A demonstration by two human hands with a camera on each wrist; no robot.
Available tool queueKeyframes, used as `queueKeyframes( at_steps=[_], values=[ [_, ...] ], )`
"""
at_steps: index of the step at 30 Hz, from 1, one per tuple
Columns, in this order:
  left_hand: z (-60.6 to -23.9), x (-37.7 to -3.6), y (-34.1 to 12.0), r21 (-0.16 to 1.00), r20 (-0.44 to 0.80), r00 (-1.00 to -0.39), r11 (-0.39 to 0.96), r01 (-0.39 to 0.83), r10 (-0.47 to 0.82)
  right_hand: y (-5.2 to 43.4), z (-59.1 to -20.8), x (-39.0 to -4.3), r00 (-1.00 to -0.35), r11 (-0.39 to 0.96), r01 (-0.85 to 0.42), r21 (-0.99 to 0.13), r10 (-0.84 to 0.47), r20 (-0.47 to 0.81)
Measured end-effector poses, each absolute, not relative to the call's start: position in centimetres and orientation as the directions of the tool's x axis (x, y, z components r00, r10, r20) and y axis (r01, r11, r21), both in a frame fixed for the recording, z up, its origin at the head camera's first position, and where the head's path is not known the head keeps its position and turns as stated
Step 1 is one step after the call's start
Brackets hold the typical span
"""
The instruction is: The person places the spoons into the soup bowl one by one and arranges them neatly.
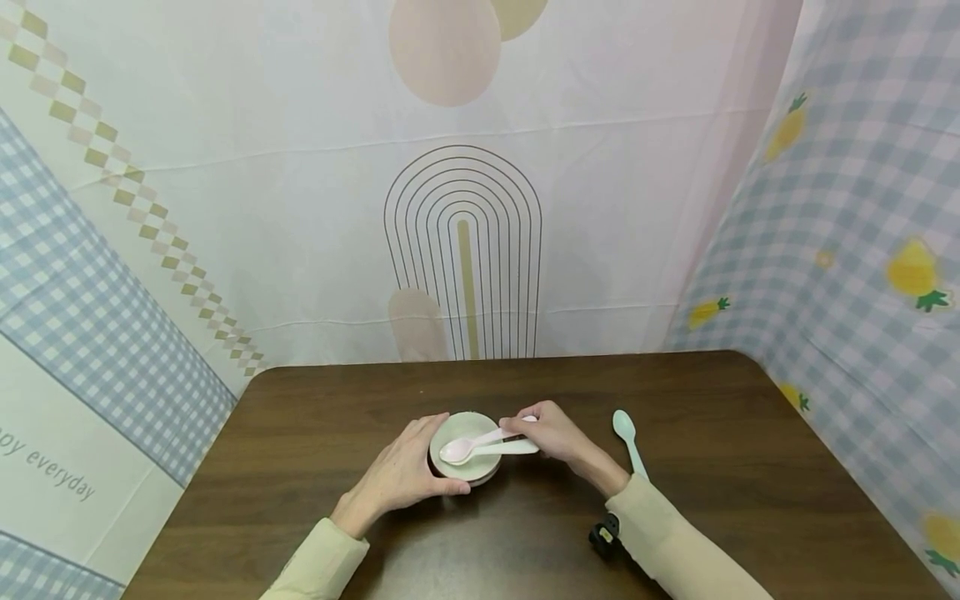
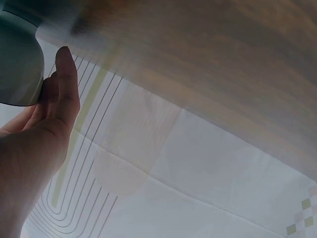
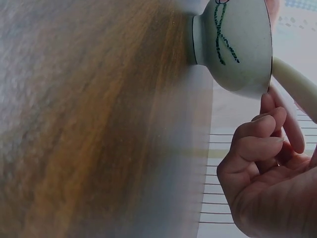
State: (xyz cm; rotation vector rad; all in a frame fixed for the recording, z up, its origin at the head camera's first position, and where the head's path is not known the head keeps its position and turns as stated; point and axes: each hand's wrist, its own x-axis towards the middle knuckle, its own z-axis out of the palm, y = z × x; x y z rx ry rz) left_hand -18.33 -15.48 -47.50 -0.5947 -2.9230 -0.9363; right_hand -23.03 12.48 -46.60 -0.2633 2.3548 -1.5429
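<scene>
A small pale green bowl (image 1: 471,471) stands on the dark wooden table (image 1: 300,450) at its middle. My left hand (image 1: 405,475) cups the bowl's left side, fingers curled round its wall (image 2: 15,64). A pink spoon (image 1: 468,447) and a cream spoon (image 1: 513,447) lie across the bowl's rim. My right hand (image 1: 551,432) pinches their handles at the bowl's right edge. In the right wrist view the bowl (image 3: 237,47) shows a green line drawing, and the cream handle (image 3: 297,87) runs past my curled fingers (image 3: 257,144).
A light blue spoon (image 1: 628,442) lies on the table right of my right hand. A small black clip-like thing (image 1: 604,533) sits near my right sleeve. Patterned cloth walls stand behind and on both sides of the table.
</scene>
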Motion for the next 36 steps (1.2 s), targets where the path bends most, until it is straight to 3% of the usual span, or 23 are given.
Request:
queueKeyframes(
  at_steps=[36],
  values=[
    [-47.7, -18.5, -15.5, 0.551, 0.123, -0.929, 0.754, 0.356, 0.349, 14.2, -47.1, -22.7, -0.963, 0.345, 0.084, -0.935, -0.211, -0.165]
  ],
)
